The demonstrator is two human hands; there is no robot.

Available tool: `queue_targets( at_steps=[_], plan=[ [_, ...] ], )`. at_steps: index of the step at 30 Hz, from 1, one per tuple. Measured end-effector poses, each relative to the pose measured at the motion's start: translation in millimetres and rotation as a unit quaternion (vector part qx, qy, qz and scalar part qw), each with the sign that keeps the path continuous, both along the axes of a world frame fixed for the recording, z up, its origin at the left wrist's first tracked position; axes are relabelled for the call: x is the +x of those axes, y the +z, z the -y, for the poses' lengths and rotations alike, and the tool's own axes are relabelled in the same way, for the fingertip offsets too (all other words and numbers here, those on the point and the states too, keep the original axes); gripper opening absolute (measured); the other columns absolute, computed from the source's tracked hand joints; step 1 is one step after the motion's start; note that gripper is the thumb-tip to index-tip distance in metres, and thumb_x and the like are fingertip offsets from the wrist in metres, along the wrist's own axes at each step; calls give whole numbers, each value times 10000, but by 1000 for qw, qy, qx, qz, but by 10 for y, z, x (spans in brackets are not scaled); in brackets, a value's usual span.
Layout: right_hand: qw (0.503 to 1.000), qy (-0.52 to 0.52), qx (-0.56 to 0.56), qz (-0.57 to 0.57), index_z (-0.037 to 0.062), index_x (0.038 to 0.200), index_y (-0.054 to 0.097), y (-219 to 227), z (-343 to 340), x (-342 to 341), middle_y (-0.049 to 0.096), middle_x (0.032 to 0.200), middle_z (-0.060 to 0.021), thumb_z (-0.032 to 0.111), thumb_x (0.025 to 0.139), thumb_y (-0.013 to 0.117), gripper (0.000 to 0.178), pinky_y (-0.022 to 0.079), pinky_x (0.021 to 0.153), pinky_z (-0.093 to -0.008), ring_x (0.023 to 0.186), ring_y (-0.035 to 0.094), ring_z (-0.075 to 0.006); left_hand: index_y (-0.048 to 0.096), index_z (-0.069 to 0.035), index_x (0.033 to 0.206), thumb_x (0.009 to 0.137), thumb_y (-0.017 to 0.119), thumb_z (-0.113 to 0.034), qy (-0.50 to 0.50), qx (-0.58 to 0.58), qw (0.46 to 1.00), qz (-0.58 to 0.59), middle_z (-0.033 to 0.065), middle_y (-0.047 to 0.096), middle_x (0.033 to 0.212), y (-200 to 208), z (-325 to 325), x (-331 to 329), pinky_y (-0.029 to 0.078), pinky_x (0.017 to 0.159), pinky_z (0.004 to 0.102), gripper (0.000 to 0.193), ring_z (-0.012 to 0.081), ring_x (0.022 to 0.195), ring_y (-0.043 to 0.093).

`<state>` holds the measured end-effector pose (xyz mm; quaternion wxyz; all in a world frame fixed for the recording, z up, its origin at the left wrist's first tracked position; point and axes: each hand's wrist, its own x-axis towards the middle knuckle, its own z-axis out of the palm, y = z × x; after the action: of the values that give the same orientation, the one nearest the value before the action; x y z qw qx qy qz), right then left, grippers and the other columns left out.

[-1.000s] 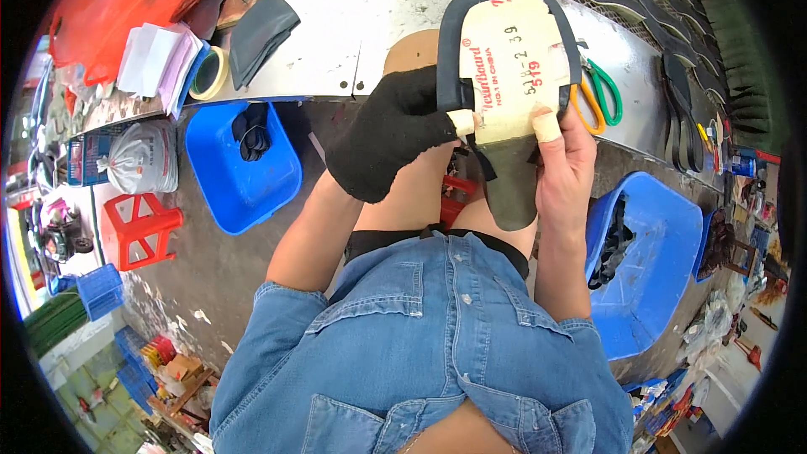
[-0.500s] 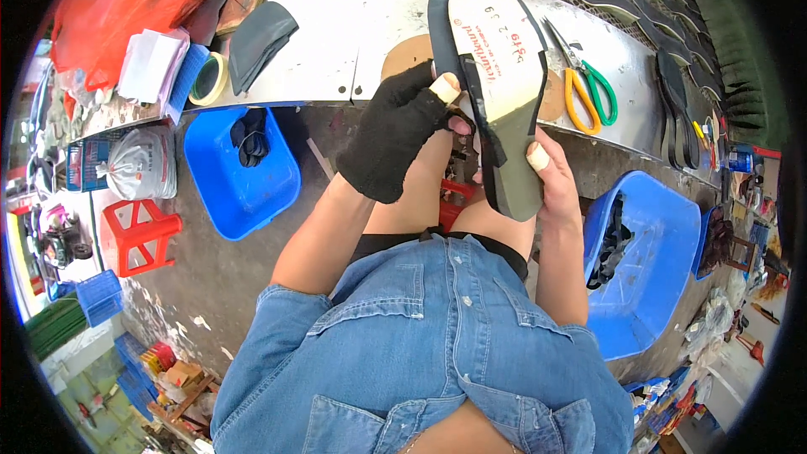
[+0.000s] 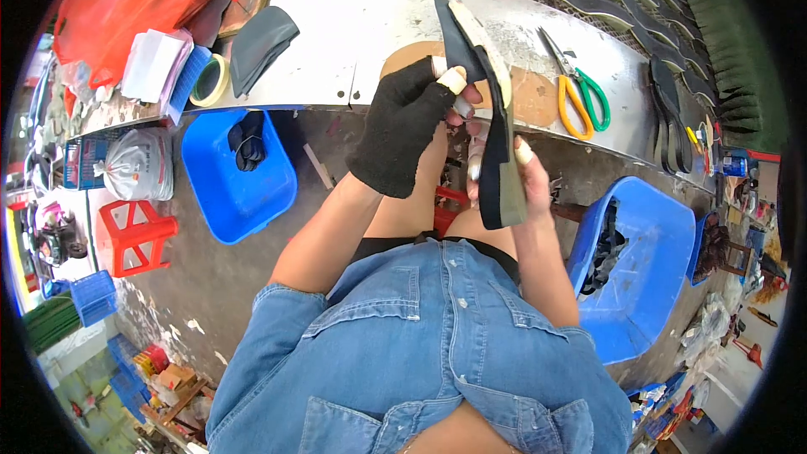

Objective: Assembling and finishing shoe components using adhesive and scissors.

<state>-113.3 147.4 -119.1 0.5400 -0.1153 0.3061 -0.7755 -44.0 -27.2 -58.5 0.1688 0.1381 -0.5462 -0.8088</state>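
Note:
Turned nearly edge-on above the bench's front edge is a shoe insole (image 3: 496,109), with a whitish board, an olive heel end and a dark covering sheet (image 3: 456,44) standing out along its left side. My left hand (image 3: 403,122), in a black fingerless glove with pale wrapping on the thumb tip, pinches the edge of that covering. The bare right hand (image 3: 531,181), with pale wraps on its fingertips, grips the insole near its heel, thumb on the right side and fingers on the left. Part of the right palm is hidden behind the insole.
On the metal bench (image 3: 328,25) lie scissors (image 3: 576,92) with yellow and green handles, dark sheets (image 3: 261,46), a tape roll (image 3: 210,80) and dark strips (image 3: 664,109). Blue tubs (image 3: 244,176) stand on both sides below, with a red stool (image 3: 137,237) farther left.
The insole has turned from showing its broad whitish face to nearly edge-on. My right hand has turned with it, its fingers now showing on the left; my left hand keeps pinching the covering's edge.

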Motion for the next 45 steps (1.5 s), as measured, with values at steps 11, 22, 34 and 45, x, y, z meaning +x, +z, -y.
queue_targets(
  at_steps=[11,22,34,45],
  plan=[
    [873,159,-363,284,-52,1325,334,-15,275,144,620,903,-229,325,937,422,548,497,476,-330,543,611,-248,514,-41,1155,851,632,-194,-28,72,993,93,71,598,953,-281,296,-284,488,736,268,360,134,856,584],
    [920,-62,206,-327,-7,1207,516,-39,-112,-249,643,943,-107,153,895,545,352,498,650,-259,723,610,-139,637,-4,966,755,730,-162,29,41,996,72,48,637,832,-243,262,-225,472,599,256,280,112,676,584],
    [657,-224,131,-708,65,1046,681,648,46,-625,557,767,-48,-79,704,595,381,444,609,-229,692,554,-129,584,10,1109,744,710,-116,-68,57,991,102,102,646,973,-64,123,-141,526,730,284,407,168,818,633],
    [693,-256,187,-647,-6,843,624,537,133,-543,502,654,-52,73,774,684,121,376,514,-260,544,464,-137,565,-12,1152,720,740,-88,-113,-102,988,37,77,620,1039,-141,28,-143,490,826,286,472,153,946,581]
  ],
)
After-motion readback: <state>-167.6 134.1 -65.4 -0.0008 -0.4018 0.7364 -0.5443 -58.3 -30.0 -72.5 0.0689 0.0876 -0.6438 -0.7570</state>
